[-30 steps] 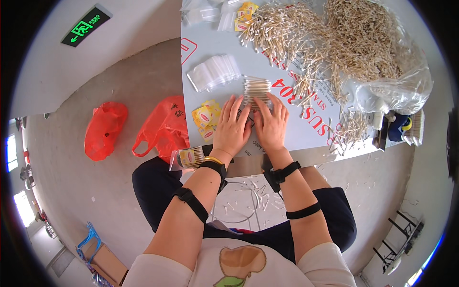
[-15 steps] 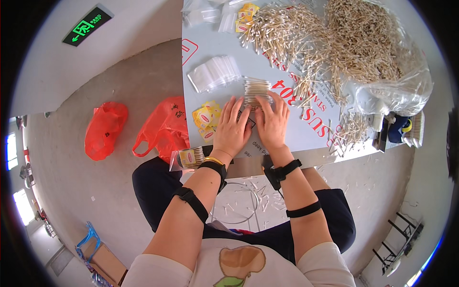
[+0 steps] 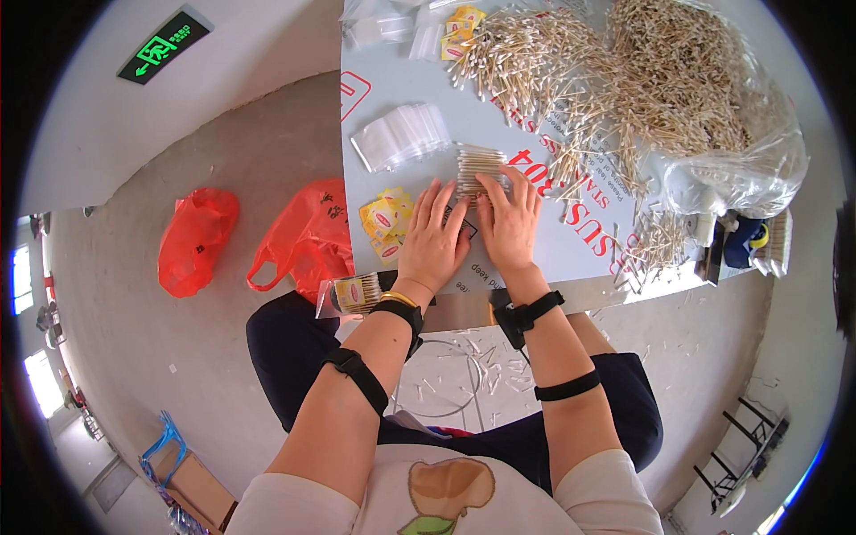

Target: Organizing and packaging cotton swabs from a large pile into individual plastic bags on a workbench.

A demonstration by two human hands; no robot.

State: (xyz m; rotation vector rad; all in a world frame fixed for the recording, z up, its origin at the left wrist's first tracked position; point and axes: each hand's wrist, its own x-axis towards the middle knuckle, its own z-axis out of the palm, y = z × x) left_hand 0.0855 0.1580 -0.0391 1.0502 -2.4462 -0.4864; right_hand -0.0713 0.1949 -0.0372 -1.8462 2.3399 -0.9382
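A neat row of wooden cotton swabs [image 3: 481, 160] lies side by side on the table in front of me. My left hand [image 3: 434, 236] rests at its lower left, fingers stretched forward and fingertips by the swab ends. On the other side, my right hand [image 3: 511, 225] lies with fingers extended, its fingertips touching the right ends of the row. The fingers cover the lower swabs. Left of my left hand is a small pile of yellow printed cards [image 3: 386, 217]. Beyond it, clear plastic bags [image 3: 401, 138] are fanned out in a stack.
A big heap of loose swabs [image 3: 682, 80] spills from a clear bag at the far right. A filled packet of swabs [image 3: 357, 294] sits at the table's near edge. Red plastic bags [image 3: 308, 236] are to the left. Scattered swabs [image 3: 446, 379] lie below the table.
My right fingers have shifted slightly forward and outward along the right ends of the swabs. The left hand stays nearly where it was.
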